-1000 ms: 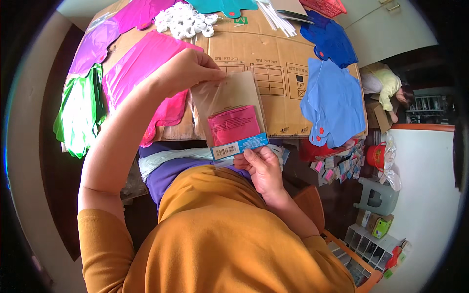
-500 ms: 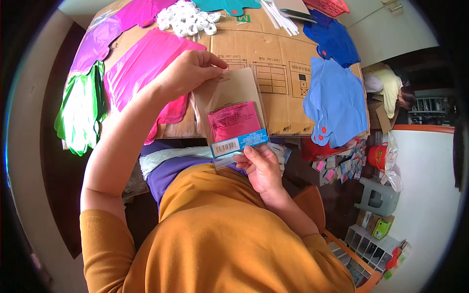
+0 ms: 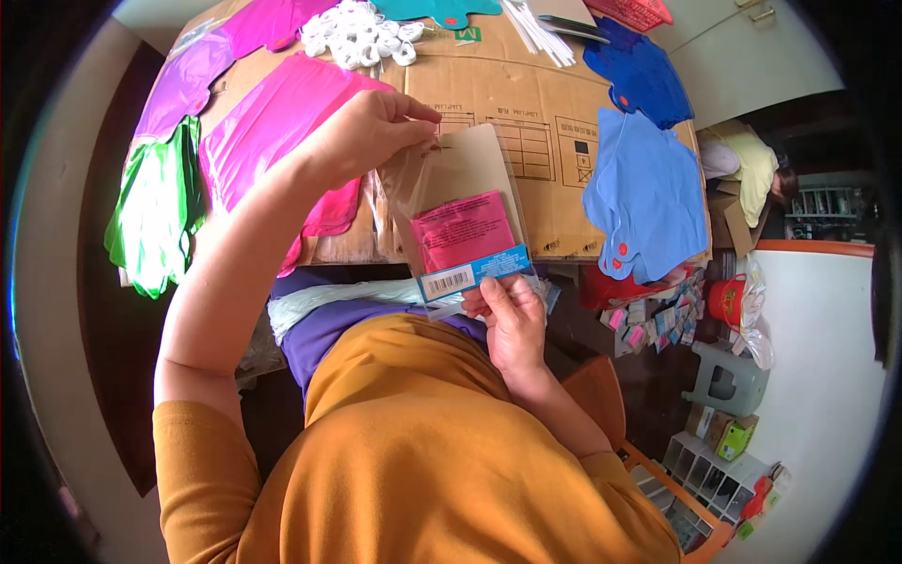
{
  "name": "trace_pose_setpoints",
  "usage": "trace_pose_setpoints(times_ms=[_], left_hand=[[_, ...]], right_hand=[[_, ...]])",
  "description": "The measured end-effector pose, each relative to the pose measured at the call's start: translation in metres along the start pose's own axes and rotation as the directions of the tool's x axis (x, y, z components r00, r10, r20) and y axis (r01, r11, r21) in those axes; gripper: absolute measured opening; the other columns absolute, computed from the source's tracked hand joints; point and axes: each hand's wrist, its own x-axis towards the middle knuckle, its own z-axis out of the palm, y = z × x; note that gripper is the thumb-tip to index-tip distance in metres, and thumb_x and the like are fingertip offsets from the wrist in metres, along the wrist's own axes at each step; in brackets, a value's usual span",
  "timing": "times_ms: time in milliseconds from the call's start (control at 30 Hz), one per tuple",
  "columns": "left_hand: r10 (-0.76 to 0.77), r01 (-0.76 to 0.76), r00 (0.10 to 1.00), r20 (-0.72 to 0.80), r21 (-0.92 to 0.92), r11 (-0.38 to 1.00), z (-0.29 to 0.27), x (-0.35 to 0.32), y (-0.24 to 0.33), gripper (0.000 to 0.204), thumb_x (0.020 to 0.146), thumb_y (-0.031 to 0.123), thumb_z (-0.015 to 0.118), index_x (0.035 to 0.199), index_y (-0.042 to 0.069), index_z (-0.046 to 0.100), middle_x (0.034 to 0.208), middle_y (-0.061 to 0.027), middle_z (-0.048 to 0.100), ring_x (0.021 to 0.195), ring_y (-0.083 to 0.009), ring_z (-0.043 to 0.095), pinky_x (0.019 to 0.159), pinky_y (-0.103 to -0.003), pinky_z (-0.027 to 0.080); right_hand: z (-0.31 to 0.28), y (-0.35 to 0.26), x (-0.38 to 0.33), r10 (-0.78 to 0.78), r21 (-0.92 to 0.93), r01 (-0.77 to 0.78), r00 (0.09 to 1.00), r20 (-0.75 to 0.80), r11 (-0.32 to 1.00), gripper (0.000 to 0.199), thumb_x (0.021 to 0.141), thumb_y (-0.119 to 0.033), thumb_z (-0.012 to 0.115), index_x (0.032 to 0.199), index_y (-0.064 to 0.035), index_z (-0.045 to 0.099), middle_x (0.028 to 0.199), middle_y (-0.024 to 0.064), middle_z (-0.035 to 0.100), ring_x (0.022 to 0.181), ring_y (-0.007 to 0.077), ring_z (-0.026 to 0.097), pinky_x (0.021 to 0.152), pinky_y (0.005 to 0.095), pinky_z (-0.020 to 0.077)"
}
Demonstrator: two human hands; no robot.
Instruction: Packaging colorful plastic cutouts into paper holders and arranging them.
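Between my hands is a clear plastic packet (image 3: 460,230) with a card backing, a folded pink piece inside and a blue strip with a barcode across its lower end. My left hand (image 3: 381,132) is closed, pinching the clear film at the packet's upper left corner. My right hand (image 3: 512,324) grips the lower right end, thumb on top over the blue strip and fingers underneath. The packet is held above the near edge of the cardboard-covered table (image 3: 536,226), slightly tilted. Beside my left forearm lie flat, shiny pink foil balloons (image 3: 263,132).
Other flat foil balloons lie around the table: green (image 3: 160,216), purple (image 3: 188,85), light blue (image 3: 646,197), dark blue (image 3: 639,75) and teal (image 3: 437,9). White ribbon coils (image 3: 362,38), white sticks (image 3: 540,33) and a red basket (image 3: 634,11) stand at the far side. A person (image 3: 752,174) bends at a carton on the right.
The packet has shifted a little to the right and turned slightly, with my right hand moving along with it. My left hand keeps its pinch at the upper corner.
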Motion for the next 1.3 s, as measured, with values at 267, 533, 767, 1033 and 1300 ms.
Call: trace_pose_setpoints(times_ms=[267, 533, 767, 1033, 1300], left_hand=[[0.005, -0.005, 0.994, 0.113, 0.006, 1.000, -0.013, 0.003, -0.017, 0.029, 0.094, 0.017, 0.063, 0.115, -0.005, 0.064, 0.095, -0.0061, 0.070, 0.085, -0.0092, 0.065, 0.079, -0.023, 0.053], [0.347, -0.203, 0.925, -0.157, 0.567, 0.798, 0.020, -0.024, 0.008, 0.022, 0.089, 0.005, 0.059, 0.109, 0.003, 0.068, 0.098, -0.0120, 0.067, 0.088, -0.0206, 0.066, 0.079, -0.033, 0.052], [0.426, -0.401, 0.899, 0.105, 0.590, 0.701, 0.049, -0.044, -0.013, 0.028, 0.081, 0.000, 0.049, 0.103, 0.001, 0.066, 0.103, -0.0168, 0.059, 0.104, -0.0331, 0.057, 0.094, -0.040, 0.046], [0.234, -0.276, 0.961, 0.147, 0.577, 0.768, 0.050, -0.038, -0.003, 0.028, 0.081, 0.003, 0.050, 0.104, 0.002, 0.065, 0.107, -0.0180, 0.057, 0.109, -0.0360, 0.052, 0.097, -0.042, 0.043], [0.606, -0.458, 0.793, 0.063, 0.718, 0.525, 0.066, -0.048, -0.019, 0.035, 0.087, 0.011, 0.060, 0.122, 0.007, 0.060, 0.121, -0.0157, 0.055, 0.114, -0.0359, 0.050, 0.100, -0.046, 0.040]], right_hand=[[0.002, 0.001, 0.000, 0.071, 0.100, -0.072, 0.997, 0.010, 0.992, 0.021, 0.094, -0.022, 0.066, 0.094, -0.0025, 0.059, 0.084, 0.0100, 0.068, 0.071, 0.0157, 0.064, 0.066, 0.0285, 0.0502], [0.005, 0.001, 0.005, 0.028, 0.039, -0.026, 0.998, -0.051, 0.999, 0.022, 0.093, -0.024, 0.067, 0.093, -0.0028, 0.060, 0.083, 0.0098, 0.069, 0.070, 0.0152, 0.064, 0.064, 0.0270, 0.0491], [0.002, -0.003, 0.009, -0.031, -0.028, 0.031, 0.999, 0.011, 0.999, 0.017, 0.094, -0.018, 0.065, 0.092, -0.0008, 0.063, 0.083, 0.0113, 0.070, 0.068, 0.0163, 0.067, 0.061, 0.0278, 0.0512], [0.006, -0.011, 0.009, -0.031, -0.203, 0.032, 0.999, 0.005, 0.979, 0.023, 0.095, -0.023, 0.064, 0.095, 0.0000, 0.064, 0.082, 0.0118, 0.070, 0.067, 0.0181, 0.067, 0.062, 0.0301, 0.0526], [0.008, -0.010, 0.006, 0.035, -0.102, -0.046, 0.994, -0.104, 0.994, 0.025, 0.091, -0.025, 0.068, 0.082, -0.0016, 0.063, 0.071, 0.0083, 0.067, 0.060, 0.0145, 0.062, 0.058, 0.0265, 0.0493]])
